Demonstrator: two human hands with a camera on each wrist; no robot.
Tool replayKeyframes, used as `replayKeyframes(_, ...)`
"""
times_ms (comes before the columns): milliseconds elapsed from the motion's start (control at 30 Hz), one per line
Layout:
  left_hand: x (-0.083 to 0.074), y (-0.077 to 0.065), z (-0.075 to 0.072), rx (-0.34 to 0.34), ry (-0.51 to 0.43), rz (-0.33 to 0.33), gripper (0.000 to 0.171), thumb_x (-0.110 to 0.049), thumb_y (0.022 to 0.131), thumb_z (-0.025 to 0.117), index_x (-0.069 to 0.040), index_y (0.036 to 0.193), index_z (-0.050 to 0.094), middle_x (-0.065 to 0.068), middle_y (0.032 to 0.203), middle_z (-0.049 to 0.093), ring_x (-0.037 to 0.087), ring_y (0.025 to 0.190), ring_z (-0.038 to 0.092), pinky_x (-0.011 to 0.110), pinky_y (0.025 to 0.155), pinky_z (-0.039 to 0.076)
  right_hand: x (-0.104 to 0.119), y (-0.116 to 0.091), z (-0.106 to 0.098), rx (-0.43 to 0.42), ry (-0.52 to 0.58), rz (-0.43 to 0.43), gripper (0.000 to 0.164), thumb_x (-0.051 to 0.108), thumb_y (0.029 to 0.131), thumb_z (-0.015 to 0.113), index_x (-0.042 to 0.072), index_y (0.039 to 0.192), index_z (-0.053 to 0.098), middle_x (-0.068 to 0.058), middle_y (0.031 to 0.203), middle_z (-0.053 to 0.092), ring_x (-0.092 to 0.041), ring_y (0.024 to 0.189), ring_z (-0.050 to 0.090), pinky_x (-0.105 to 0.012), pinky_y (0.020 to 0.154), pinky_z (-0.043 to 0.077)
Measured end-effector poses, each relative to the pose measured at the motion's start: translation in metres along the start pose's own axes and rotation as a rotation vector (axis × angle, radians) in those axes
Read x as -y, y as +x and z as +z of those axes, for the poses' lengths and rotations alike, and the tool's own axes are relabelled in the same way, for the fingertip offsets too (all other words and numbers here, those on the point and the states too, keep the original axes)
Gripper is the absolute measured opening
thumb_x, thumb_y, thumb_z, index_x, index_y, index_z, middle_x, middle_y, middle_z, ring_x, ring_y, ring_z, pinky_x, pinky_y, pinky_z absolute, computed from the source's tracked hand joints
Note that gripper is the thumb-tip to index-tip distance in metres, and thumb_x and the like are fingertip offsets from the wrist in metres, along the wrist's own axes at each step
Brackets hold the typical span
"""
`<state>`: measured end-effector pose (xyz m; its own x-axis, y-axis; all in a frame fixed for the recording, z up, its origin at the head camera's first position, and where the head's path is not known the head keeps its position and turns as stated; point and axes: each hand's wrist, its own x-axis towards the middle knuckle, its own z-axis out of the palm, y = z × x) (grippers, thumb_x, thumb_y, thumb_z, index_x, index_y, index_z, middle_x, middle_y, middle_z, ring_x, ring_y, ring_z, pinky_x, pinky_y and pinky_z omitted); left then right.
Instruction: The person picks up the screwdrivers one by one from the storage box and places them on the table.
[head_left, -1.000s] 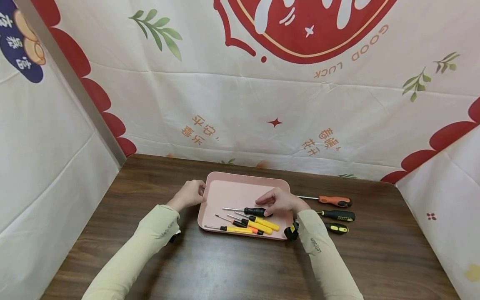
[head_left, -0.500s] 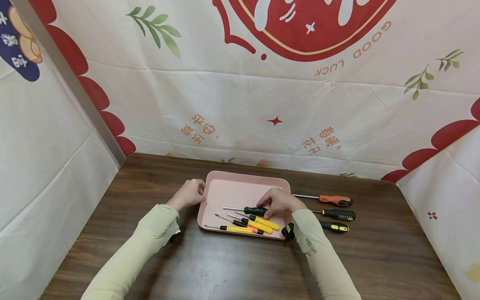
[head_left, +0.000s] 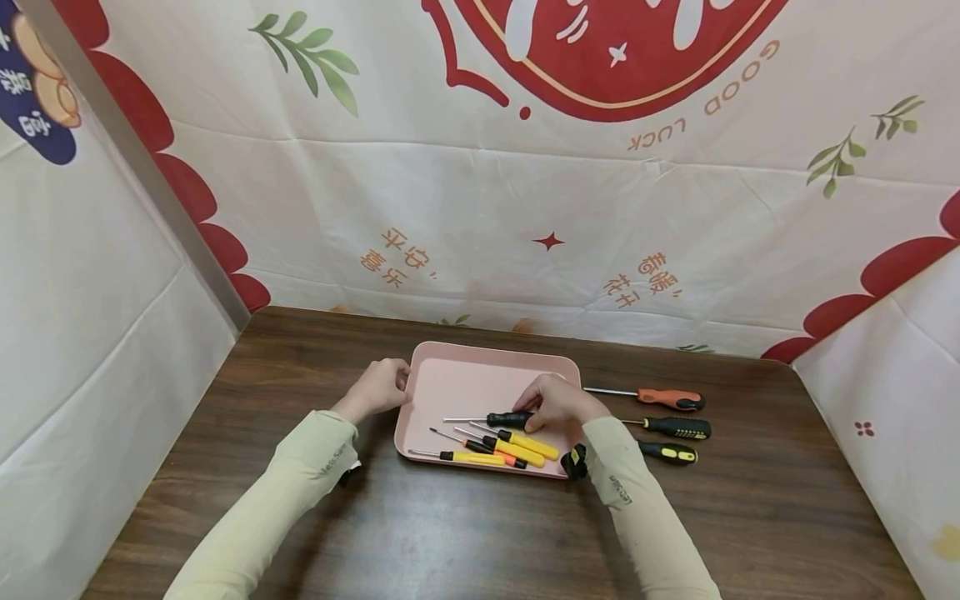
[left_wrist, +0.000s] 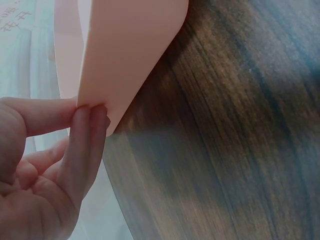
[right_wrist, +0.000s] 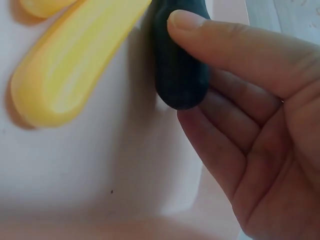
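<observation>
A pink tray (head_left: 465, 367) lies on the table, and my left hand (head_left: 377, 387) pinches its left rim between thumb and fingers. The left wrist view shows the fingertips pressed to the outside of the tray wall (left_wrist: 130, 45). Inside the tray, my right hand (head_left: 558, 402) grips a black-handled screwdriver (head_left: 501, 419) by the handle, its shaft pointing left. Close up in the right wrist view, the thumb lies over the black handle (right_wrist: 180, 65). Several small screwdrivers with yellow handles (head_left: 525, 452), one of them orange (head_left: 510, 458), lie just in front of it.
Right of the tray, three more screwdrivers lie on the brown table (head_left: 450, 533): one orange-handled (head_left: 671, 399), one black with yellow dots (head_left: 678, 428) and one black with a yellow patch (head_left: 670, 452). A printed white cloth (head_left: 480, 208) hangs behind the table.
My right hand has moved slightly left and closed its fingers on the black screwdriver's handle, which has shifted a little left. The left hand stays at the tray rim.
</observation>
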<state>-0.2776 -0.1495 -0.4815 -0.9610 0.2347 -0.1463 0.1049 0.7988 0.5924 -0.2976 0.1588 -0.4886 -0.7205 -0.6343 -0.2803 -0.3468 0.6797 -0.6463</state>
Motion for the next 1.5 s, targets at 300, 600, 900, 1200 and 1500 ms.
replayKeyframes(300,0.0,-0.001,0.001,-0.006,-0.008,-0.006,0.035,-0.003,0.07,0.068,0.005,0.102,0.059,0.004,0.072,0.061,0.014,0.064,0.054,0.028,0.061,0.045,-0.006,-0.001,-0.003,-0.016,0.094,-0.091,0.026,0.002,0.069,0.075,-0.002,0.094,0.07,-0.011,0.089,0.069,-0.01,0.077,0.062,-0.022,0.068,0.05)
replayKeyframes(600,0.0,-0.002,0.002,-0.008,-0.007,-0.017,0.035,-0.003,0.07,0.068,0.005,0.103,0.059,0.004,0.071,0.06,0.014,0.062,0.053,0.027,0.06,0.044,-0.009,-0.002,-0.005,-0.044,0.096,-0.08,0.027,0.005,0.069,0.076,0.002,0.095,0.071,-0.01,0.093,0.069,-0.006,0.077,0.059,-0.02,0.067,0.049)
replayKeyframes(900,0.001,-0.002,0.003,-0.007,-0.003,-0.012,0.035,-0.002,0.07,0.067,0.005,0.104,0.059,0.004,0.071,0.06,0.014,0.062,0.053,0.028,0.061,0.044,-0.009,-0.006,-0.011,-0.084,0.121,-0.067,0.028,0.008,0.07,0.075,0.004,0.098,0.071,-0.01,0.096,0.068,-0.007,0.073,0.058,-0.023,0.064,0.048)
replayKeyframes(1200,0.0,-0.002,0.002,-0.01,-0.008,-0.008,0.034,-0.002,0.07,0.067,0.005,0.103,0.059,0.004,0.071,0.058,0.014,0.062,0.052,0.027,0.06,0.043,-0.011,-0.015,-0.02,-0.131,0.219,-0.083,0.027,0.006,0.07,0.075,0.0,0.097,0.07,-0.015,0.094,0.067,-0.013,0.077,0.064,-0.025,0.066,0.051)
replayKeyframes(1500,-0.001,-0.003,0.001,-0.01,-0.005,-0.008,0.035,-0.001,0.07,0.066,0.005,0.103,0.059,0.005,0.071,0.058,0.015,0.062,0.052,0.027,0.059,0.043,-0.01,-0.03,-0.033,-0.173,0.24,-0.085,0.03,0.007,0.073,0.073,-0.004,0.101,0.067,-0.02,0.099,0.065,-0.021,0.085,0.065,-0.026,0.069,0.051)
